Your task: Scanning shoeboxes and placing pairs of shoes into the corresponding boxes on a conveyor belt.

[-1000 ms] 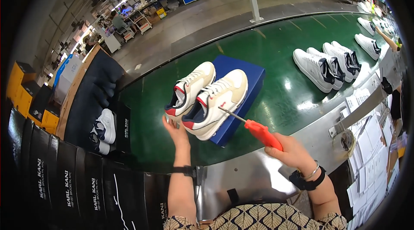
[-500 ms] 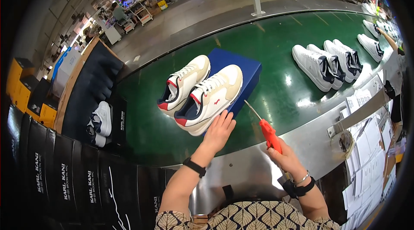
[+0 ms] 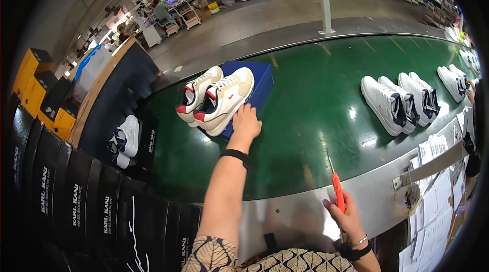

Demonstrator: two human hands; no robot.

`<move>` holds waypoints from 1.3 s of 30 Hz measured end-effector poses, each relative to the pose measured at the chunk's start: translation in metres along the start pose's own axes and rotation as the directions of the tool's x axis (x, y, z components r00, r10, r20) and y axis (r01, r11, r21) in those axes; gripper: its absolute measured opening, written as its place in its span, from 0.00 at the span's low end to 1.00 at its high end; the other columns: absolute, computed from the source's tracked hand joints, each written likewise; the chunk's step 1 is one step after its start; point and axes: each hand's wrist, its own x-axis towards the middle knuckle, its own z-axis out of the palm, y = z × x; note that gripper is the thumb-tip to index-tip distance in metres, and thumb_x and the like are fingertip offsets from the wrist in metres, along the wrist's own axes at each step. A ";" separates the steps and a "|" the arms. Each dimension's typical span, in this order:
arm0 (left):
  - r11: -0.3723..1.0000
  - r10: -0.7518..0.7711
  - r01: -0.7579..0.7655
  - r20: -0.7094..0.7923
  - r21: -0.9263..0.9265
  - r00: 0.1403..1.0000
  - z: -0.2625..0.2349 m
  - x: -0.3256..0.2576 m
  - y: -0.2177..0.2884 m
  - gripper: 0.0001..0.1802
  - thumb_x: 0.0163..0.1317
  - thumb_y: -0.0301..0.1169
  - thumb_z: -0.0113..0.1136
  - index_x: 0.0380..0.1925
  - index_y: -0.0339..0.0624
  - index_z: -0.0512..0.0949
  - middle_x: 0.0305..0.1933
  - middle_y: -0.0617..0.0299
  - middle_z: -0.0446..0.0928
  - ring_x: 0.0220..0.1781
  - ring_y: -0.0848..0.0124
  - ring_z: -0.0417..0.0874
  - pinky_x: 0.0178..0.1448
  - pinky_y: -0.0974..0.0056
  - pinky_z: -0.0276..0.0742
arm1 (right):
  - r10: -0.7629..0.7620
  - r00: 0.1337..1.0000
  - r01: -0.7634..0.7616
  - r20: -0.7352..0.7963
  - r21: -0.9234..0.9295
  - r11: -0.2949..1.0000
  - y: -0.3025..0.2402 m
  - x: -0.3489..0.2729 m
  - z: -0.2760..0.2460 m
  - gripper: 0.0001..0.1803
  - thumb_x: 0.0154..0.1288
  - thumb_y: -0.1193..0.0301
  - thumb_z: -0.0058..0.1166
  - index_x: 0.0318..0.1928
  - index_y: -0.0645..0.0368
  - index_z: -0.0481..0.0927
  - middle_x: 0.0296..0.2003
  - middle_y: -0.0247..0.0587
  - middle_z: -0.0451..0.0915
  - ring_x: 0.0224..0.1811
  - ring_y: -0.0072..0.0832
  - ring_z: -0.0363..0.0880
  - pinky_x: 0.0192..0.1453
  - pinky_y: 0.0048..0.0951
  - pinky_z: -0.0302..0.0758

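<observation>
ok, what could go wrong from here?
1. The white-and-beige sneakers with red heels appear to overhang the left side of the blue rectangular box, so a nudge from the nearby left hand might tip them off.
2. The right hand holds a red-handled tool with a thin metal shaft; a careless swing could scratch the sneakers.

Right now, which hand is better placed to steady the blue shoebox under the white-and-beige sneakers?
Likely the left hand: it is at the blue shoebox, beside the nearer sneaker. The right hand is farther off and occupied, gripping a slim red-handled tool.
</observation>
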 end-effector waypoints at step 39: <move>0.752 0.153 0.182 0.437 -0.633 0.887 -0.214 -0.251 -0.098 0.47 0.54 0.32 0.66 0.69 0.43 0.48 0.70 0.51 0.54 0.71 0.62 0.53 0.70 0.62 0.51 | -0.153 0.617 -0.077 0.772 0.253 0.965 0.010 -0.019 0.110 0.42 0.60 0.44 0.52 0.62 0.64 0.62 0.58 0.44 0.68 0.59 0.31 0.66 0.61 0.36 0.63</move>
